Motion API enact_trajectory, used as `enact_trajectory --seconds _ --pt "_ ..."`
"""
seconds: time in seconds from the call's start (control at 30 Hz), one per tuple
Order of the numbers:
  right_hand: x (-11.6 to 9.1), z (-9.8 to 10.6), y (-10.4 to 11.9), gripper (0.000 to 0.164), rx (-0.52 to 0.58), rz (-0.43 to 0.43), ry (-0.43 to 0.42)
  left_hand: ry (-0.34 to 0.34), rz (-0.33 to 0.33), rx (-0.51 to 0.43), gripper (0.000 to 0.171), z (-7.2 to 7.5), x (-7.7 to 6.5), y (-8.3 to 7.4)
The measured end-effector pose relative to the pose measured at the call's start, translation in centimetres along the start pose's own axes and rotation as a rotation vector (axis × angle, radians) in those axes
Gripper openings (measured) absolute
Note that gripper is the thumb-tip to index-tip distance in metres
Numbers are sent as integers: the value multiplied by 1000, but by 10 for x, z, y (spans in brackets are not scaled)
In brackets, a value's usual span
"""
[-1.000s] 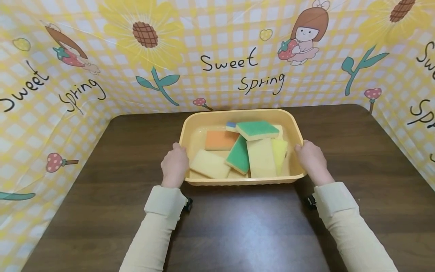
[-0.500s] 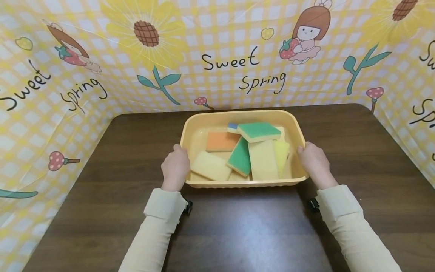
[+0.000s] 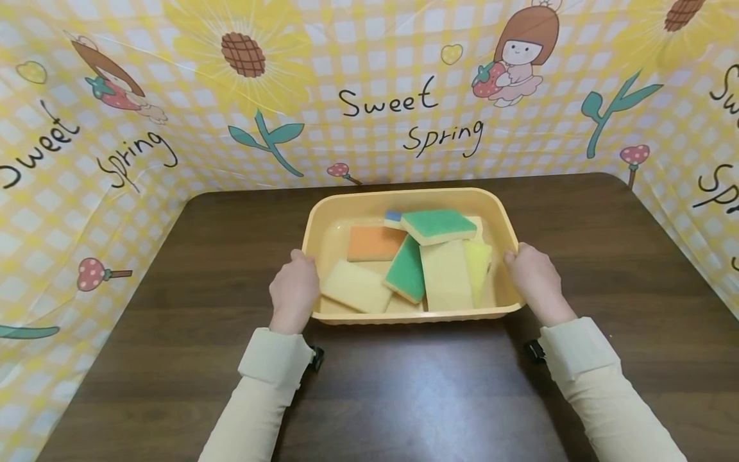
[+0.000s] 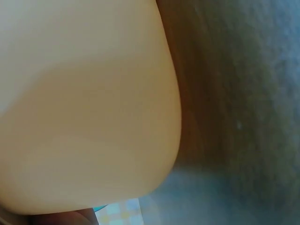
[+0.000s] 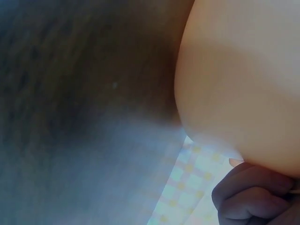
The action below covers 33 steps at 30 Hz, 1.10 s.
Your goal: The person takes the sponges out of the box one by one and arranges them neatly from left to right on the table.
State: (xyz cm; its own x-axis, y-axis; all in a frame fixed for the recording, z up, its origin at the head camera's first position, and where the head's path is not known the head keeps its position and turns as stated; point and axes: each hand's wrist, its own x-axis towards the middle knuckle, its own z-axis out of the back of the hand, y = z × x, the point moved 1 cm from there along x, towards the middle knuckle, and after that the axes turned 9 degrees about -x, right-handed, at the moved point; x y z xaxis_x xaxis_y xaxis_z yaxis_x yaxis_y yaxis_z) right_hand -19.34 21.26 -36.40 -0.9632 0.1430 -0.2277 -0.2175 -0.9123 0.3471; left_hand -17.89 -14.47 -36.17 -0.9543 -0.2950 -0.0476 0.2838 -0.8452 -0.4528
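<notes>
The yellow tray (image 3: 369,318), at the far half of the table (image 3: 416,398), has shifted slightly nearer; the sponges (image 3: 439,226) inside keep their layout. Left hand (image 3: 293,292) and right hand (image 3: 538,279) grip opposite ends, fingers curled; from here, the load appears stable

Two words repeated on yellow-checked cloth (image 3: 346,38)

In black script on the rear stretch in the head view, “Sweet” (image 3: 388,104) stood above “Spring” (image 3: 443,137), the lower word set slightly to the right. On the left stretch, a second “Sweet” (image 3: 42,142) and a second “Spring” (image 3: 137,160) slanted upward. On the right stretch, only “Sw” (image 3: 725,94) and “Sp” (image 3: 718,186) could be read before the frame cut them off.
</notes>
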Motion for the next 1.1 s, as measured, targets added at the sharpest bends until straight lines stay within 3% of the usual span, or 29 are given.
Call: enact_trajectory --seconds 0.43,0.8,1.1 --pt "-3 -2 0 39 -37 -2 -4 -8 -8 12 34 0 -7 4" --pt "-11 -2 -3 37 -23 31 -37 -62 -70 14 32 -1 -14 6" --pt "-14 -3 -4 37 -22 20 -23 -48 -41 7 33 -1 -18 7"
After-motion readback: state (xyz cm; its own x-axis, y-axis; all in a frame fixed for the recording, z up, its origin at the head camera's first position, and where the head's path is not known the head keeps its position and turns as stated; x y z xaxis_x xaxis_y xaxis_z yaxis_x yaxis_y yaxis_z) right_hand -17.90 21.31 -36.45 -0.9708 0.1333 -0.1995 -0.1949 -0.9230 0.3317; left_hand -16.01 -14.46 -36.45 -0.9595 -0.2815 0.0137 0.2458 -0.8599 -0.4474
